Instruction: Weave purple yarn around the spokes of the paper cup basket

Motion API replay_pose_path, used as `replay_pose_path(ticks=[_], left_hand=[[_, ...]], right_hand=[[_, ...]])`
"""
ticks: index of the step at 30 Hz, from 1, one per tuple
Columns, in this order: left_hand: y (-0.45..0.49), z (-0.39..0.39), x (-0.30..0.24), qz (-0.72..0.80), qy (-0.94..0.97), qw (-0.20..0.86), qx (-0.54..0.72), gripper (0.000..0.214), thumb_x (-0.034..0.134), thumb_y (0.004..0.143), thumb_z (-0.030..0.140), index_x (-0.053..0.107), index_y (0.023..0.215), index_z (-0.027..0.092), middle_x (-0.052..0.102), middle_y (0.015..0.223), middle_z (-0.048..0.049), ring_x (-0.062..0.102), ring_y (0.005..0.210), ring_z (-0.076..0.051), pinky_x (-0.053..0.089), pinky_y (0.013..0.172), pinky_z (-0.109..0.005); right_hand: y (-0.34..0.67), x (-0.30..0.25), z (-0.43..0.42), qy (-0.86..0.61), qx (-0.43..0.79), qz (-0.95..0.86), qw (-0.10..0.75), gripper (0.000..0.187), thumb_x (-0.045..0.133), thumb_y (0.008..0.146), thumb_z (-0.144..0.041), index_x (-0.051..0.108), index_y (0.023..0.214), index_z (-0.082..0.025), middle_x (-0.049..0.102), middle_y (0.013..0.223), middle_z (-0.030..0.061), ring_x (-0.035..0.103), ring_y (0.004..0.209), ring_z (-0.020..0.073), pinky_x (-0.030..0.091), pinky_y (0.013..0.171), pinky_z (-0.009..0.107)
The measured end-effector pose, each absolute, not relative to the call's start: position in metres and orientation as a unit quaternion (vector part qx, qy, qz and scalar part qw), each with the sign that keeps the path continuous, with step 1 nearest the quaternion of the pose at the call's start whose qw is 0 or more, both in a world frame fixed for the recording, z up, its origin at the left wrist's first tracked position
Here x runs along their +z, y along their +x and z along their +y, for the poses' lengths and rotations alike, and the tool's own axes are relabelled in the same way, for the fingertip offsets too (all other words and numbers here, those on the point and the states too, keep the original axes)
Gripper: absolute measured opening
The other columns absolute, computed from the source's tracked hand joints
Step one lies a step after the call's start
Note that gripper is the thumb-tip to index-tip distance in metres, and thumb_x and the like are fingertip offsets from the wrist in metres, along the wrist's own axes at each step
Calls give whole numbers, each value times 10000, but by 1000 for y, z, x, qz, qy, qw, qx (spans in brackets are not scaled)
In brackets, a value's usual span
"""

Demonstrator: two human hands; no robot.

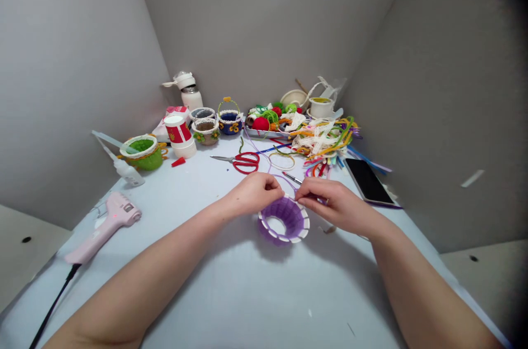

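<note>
Both my hands meet at the middle of the pale table, over a small purple basket with a white scalloped rim that lies tipped with its mouth toward me, nothing inside it. My left hand is nearly closed, thumb and fingers pinching the basket's far edge; my right hand is curled the same way, pinching that edge from the other side. I cannot tell whether the thin purple strand running away from them is in either grip. Behind, red-handled scissors lie near a green basket with a white rim, its inside showing green. A red paper cup sits stacked on white ones, beside three little trimmed baskets, one of them a blue basket with a yellow hoop handle; their insides look dark. A tray holds balls of red and green yarn, with a white cup showing something yellow behind it. A pink glue gun rests at the left, a phone at the right.
</note>
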State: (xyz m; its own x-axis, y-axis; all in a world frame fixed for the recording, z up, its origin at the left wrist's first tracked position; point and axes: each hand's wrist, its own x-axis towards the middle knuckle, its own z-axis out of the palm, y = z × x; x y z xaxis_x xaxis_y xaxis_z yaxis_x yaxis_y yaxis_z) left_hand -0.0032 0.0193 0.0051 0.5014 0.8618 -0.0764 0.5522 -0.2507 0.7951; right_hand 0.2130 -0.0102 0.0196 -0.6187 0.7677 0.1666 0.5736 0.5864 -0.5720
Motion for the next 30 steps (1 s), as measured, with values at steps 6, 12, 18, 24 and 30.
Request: replay_pose_path(ticks=[6,12,18,24,30], left_hand=[[-3,20,4,460,766,405,196,252,511,743,357,656,762,151,671,741,-23,586,676,-145,416,562,-224],[-4,21,3,462,762,408,197,235,511,733,343,650,751,154,663,722,-18,582,664,-142,416,555,-222],[-10,20,14,478,760,409,161,191,512,714,303,644,735,167,650,715,-4,575,675,-138,417,562,-218],[-4,14,17,438,767,421,207,221,533,765,344,654,820,167,682,814,-16,599,743,-142,450,642,-226],[7,12,5,401,766,443,238,203,610,740,326,682,843,167,693,809,-12,613,739,-140,453,651,-227]], right_hand=[[219,16,-5,-370,224,-879,200,171,474,926,-244,629,890,-182,626,832,52,538,724,139,412,667,251],[220,12,-2,-374,286,-865,174,175,491,913,-261,637,873,-174,637,829,43,555,749,140,431,684,241],[212,-3,2,-407,343,-827,181,164,484,886,-213,642,883,-167,639,816,15,566,746,134,436,661,223],[204,-7,0,-411,358,-814,202,168,489,880,-235,641,865,-165,634,819,13,567,757,139,437,664,225],[206,-14,3,-418,357,-814,187,213,491,879,-303,650,854,-164,614,753,10,540,707,141,418,604,224]])
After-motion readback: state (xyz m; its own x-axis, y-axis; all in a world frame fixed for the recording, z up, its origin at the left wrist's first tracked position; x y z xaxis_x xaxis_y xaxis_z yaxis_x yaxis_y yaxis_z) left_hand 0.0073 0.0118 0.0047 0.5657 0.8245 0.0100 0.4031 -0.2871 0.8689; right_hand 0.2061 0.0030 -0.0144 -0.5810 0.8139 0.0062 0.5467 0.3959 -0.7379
